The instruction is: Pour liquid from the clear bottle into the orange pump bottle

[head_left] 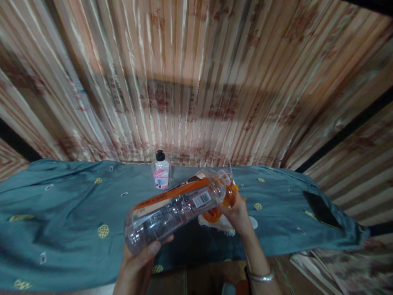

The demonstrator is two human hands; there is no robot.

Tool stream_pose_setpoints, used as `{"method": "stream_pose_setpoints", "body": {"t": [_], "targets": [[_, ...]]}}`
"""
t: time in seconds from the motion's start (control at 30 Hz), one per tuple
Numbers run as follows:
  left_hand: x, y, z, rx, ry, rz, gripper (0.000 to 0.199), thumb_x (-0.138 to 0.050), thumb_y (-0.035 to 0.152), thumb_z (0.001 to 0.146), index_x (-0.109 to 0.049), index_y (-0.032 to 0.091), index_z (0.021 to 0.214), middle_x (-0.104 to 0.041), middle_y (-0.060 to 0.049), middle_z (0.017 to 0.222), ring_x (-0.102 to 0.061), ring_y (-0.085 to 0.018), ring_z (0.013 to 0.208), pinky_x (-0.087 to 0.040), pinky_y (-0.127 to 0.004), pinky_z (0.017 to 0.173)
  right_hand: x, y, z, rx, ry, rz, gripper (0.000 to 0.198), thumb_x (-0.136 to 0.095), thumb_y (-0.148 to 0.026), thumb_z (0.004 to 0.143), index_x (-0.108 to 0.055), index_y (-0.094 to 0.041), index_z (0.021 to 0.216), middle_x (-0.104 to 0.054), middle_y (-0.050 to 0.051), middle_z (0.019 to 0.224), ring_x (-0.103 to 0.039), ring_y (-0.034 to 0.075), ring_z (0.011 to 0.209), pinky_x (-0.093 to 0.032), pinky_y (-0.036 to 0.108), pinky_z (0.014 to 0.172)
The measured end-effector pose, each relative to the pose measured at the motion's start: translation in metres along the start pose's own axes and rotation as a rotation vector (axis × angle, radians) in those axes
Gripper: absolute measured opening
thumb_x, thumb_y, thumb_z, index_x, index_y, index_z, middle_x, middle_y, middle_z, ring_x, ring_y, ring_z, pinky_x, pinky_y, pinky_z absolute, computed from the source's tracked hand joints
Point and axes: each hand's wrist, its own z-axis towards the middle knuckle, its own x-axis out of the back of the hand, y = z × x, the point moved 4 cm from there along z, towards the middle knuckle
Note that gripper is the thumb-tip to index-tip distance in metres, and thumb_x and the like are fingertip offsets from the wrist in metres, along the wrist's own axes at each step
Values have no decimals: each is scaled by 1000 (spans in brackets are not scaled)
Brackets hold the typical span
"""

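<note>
My left hand is closed around the lower end of a large clear plastic bottle with an orange and cream label and a barcode. The bottle lies tilted, its neck raised toward the right. Its mouth meets an orange translucent container, partly hidden behind the bottle. My right hand grips that orange container near its top. Whether liquid passes between the two cannot be made out. Beneath the orange container is a white fringed cloth.
A clear bottle with a black cap and pink label stands upright at the back of the teal cloth-covered table. A dark phone lies at the right. A small white disc is beside my right wrist. Patterned curtains hang behind.
</note>
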Motion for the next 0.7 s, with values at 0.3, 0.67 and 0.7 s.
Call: {"method": "stream_pose_setpoints", "body": {"t": [0.3, 0.67, 0.7], "targets": [[-1, 1, -1, -6, -1, -6, 82, -94, 27, 54, -65, 32, 131, -78, -6, 121, -75, -30, 97, -66, -32, 65, 2, 4, 1, 28, 49, -38, 60, -93, -44, 58, -65, -23, 106, -81, 7, 99, -78, 28, 89, -65, 41, 79], [-1, 2, 0, 0, -4, 7, 83, -94, 27, 54, -65, 32, 132, -78, -7, 122, -75, -32, 97, -65, -33, 65, 2, 1, 0, 22, 27, -28, 56, -91, -45, 61, -65, -24, 105, -81, 6, 95, -78, 28, 86, -66, 41, 78], [-1, 2, 0, 3, -3, 5, 84, -94, 27, 54, -65, 32, 132, -78, -7, 121, -75, -32, 97, -65, -33, 65, 2, 1, 0, 17, 27, -29, 56, -91, -45, 61, -65, -24, 104, -81, 5, 94, -78, 28, 85, -66, 41, 78]]}}
